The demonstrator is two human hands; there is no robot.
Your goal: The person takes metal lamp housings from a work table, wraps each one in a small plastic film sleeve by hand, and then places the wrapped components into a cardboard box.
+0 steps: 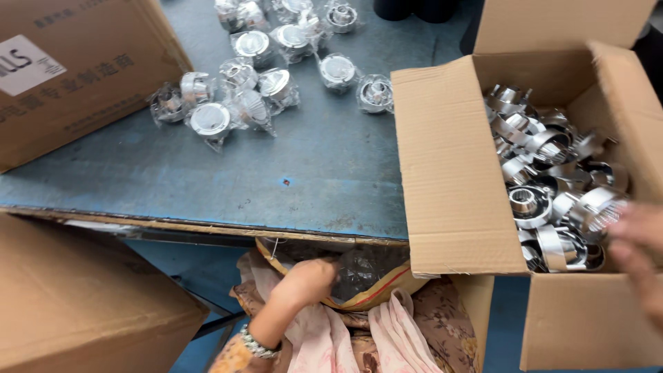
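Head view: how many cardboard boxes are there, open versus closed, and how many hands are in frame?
Open cardboard box: 1
Closed cardboard boxes: 2
Hands, left hand and right hand: 2
Total: 5

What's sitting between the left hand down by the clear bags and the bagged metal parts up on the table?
In the head view, between the left hand and the bagged metal parts lie the worn table edge and a bare stretch of blue tabletop.
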